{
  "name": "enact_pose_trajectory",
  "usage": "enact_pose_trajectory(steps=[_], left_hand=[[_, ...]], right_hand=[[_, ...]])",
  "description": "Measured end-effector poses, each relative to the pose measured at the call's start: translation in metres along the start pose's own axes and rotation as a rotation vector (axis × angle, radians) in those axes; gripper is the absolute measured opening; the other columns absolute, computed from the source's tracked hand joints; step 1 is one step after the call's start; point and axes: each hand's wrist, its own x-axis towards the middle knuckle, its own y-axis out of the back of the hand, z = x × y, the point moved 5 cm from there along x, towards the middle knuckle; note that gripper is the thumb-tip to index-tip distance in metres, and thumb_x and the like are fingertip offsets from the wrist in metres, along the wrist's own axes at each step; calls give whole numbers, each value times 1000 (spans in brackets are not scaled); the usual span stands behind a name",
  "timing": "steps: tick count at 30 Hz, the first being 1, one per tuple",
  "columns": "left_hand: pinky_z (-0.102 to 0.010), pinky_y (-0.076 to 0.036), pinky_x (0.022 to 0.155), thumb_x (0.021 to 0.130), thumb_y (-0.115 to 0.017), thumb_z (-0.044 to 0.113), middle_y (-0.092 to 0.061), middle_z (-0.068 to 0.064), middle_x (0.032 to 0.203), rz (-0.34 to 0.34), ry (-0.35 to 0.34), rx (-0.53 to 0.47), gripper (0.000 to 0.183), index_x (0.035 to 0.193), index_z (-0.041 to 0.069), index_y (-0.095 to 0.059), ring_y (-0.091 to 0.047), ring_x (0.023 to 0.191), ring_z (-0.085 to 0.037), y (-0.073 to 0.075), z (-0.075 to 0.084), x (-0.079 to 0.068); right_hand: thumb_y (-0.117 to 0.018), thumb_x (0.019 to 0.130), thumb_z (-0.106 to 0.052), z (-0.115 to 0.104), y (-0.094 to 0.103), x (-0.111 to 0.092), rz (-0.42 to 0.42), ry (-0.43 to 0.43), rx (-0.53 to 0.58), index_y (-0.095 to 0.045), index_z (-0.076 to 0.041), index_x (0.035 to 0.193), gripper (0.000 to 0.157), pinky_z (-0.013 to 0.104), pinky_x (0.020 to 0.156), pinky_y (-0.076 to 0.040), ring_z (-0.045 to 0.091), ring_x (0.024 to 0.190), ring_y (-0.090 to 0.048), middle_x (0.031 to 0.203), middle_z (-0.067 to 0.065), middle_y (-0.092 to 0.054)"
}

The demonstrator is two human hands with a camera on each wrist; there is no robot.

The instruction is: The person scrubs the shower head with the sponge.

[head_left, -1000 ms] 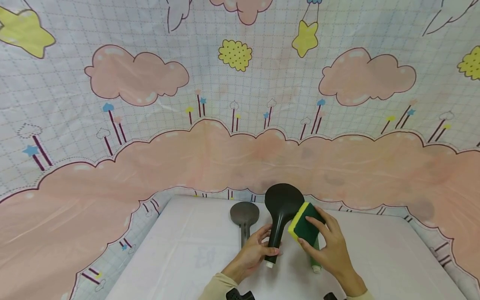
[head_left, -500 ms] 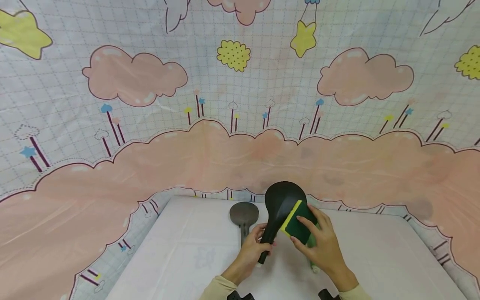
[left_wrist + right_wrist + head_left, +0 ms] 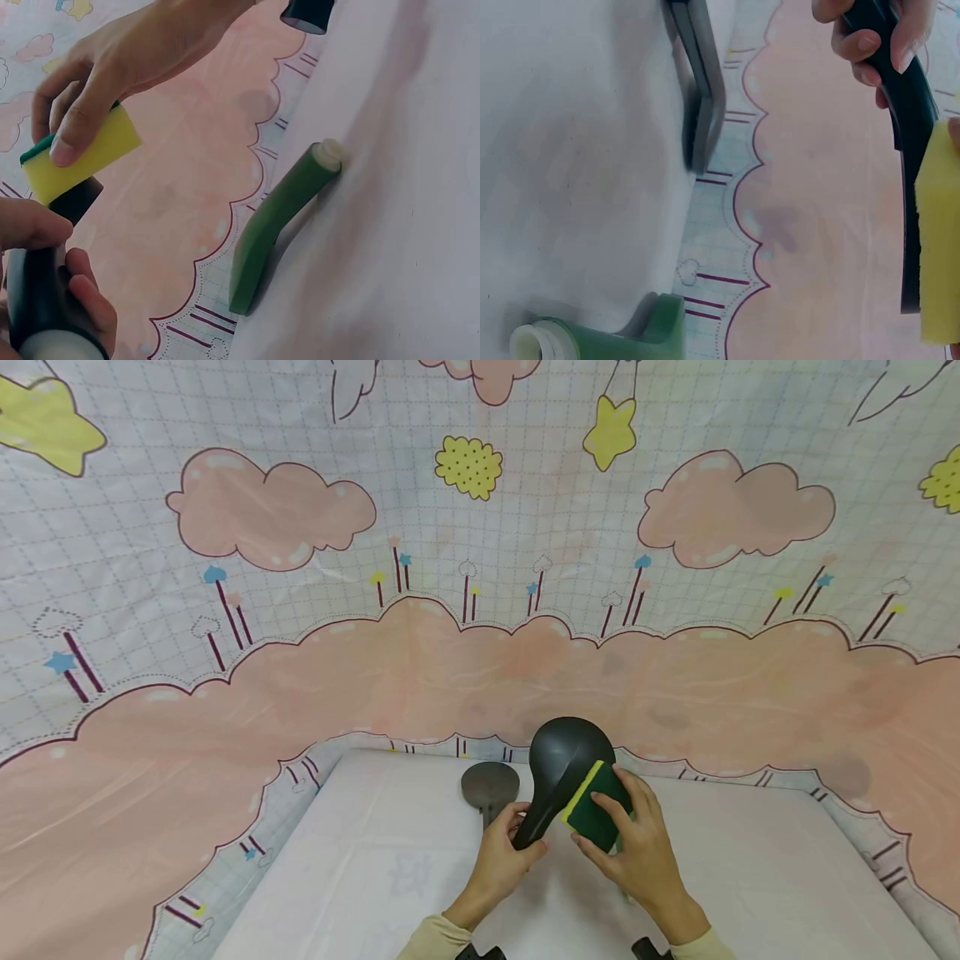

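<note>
My left hand grips the handle of a black handheld shower head, its round head pointing up and away from me. Between fingers and thumb of my right hand is a sponge, yellow with a dark green scouring side. The yellow face lies along the side of the black shower head, near where handle and head join. In the left wrist view, the pale connector end of the black handle shows below the left fingers. The right wrist view has the sponge's yellow side overlapping the black head.
A grey shower head lies on the white table, behind my left hand. A green shower head lies on the table too, mostly hidden by my right hand in the head view. A patterned cloth hangs behind the table.
The black shower head has tilted, its handle end rising and swinging left so the white connector is hidden in the head view. The sponge has moved left over the head's side.
</note>
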Motion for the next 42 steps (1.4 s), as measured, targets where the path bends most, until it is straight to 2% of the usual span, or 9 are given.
enact_pose_trajectory(steps=[3,8,13,16,21,30,36,42], left_hand=[[-22,-50,59,79,-75,7,-69,-13,96,20,-30,63,49,124,9,-58,-59,67,-6,2,1,0],[-21,-50,68,77,-78,9,-72,-11,93,56,-70,106,46,120,9,-61,-62,74,-5,5,4,-2],[-21,-50,66,77,-79,10,-73,-10,93,50,-84,71,45,119,10,-62,-62,72,-4,7,5,-3],[-21,-50,67,77,-79,9,-72,-9,93,42,-85,64,44,118,11,-62,-62,73,-4,8,6,-5],[-21,-50,69,75,-79,6,-71,-11,92,33,-78,80,42,114,9,-63,-61,74,-5,11,5,-8],[-19,-49,69,73,-79,4,-72,-10,92,27,-83,92,41,111,9,-64,-60,74,-4,13,6,-12],[-20,-49,68,73,-77,0,-72,-12,94,30,-49,136,42,112,5,-64,-60,75,-4,14,6,-9],[-20,-49,67,74,-77,0,-72,-12,93,35,-57,140,41,113,5,-64,-61,74,-4,14,8,-8]], right_hand=[[-55,85,-71,-2,0,0,31,24,8,-67,-14,112,64,14,117,-15,42,128,-44,145,22,-46],[-55,86,-69,-7,0,-2,47,73,9,-69,-15,111,61,13,117,-12,41,126,-45,143,22,-49],[-55,88,-68,-9,3,0,68,100,9,-68,-14,111,60,14,117,-14,41,124,-47,141,23,-51],[-55,87,-68,-6,6,2,72,89,15,-68,-13,112,62,12,116,-15,40,124,-47,140,23,-51],[-54,86,-70,0,10,0,28,28,6,-67,-14,113,65,8,112,-16,37,125,-46,142,21,-49],[-64,82,-67,7,17,1,10,-48,78,-68,-11,111,64,7,112,-18,36,129,-43,145,20,-48],[-61,85,-66,-2,12,-3,35,17,89,-68,-12,110,59,8,113,-20,34,129,-43,144,20,-48],[-59,88,-62,-14,8,-5,97,115,92,-69,-13,108,54,12,115,-21,34,127,-45,141,22,-51]])
